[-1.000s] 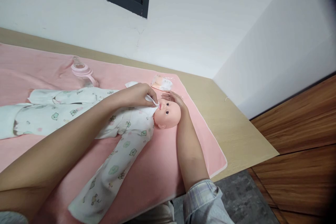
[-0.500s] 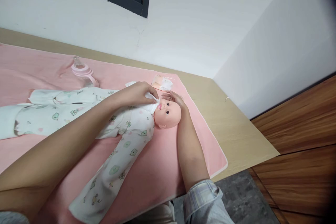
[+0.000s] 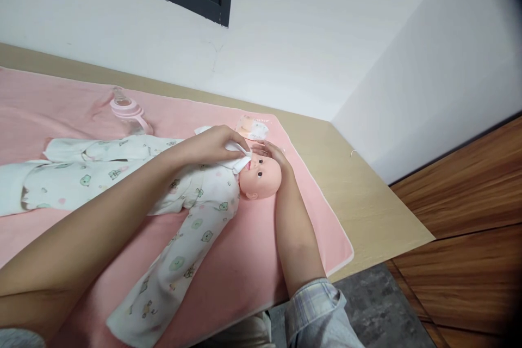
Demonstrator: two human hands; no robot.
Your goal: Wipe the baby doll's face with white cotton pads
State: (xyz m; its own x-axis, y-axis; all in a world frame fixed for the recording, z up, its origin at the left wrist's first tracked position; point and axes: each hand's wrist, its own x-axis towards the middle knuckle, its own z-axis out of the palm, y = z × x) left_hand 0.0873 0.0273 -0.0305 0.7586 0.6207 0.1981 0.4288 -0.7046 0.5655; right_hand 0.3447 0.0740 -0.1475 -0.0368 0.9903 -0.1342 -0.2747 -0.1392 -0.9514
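Observation:
A baby doll (image 3: 263,176) in white printed pyjamas lies on its back on a pink mat (image 3: 253,250), head to the right. My left hand (image 3: 214,144) is closed on a small white wipe (image 3: 240,160) and presses it to the doll's mouth. My right hand (image 3: 272,153) rests on the top of the doll's head with its fingers stretched flat.
A pink baby bottle (image 3: 128,111) lies on the mat behind the doll. A small wipes packet (image 3: 253,128) sits at the mat's far right corner. The mat covers a beige table (image 3: 367,201) against a white wall. Wooden floor is to the right.
My left hand and the wipe have shifted slightly up along the doll's mouth. My right hand and the doll stay where they were.

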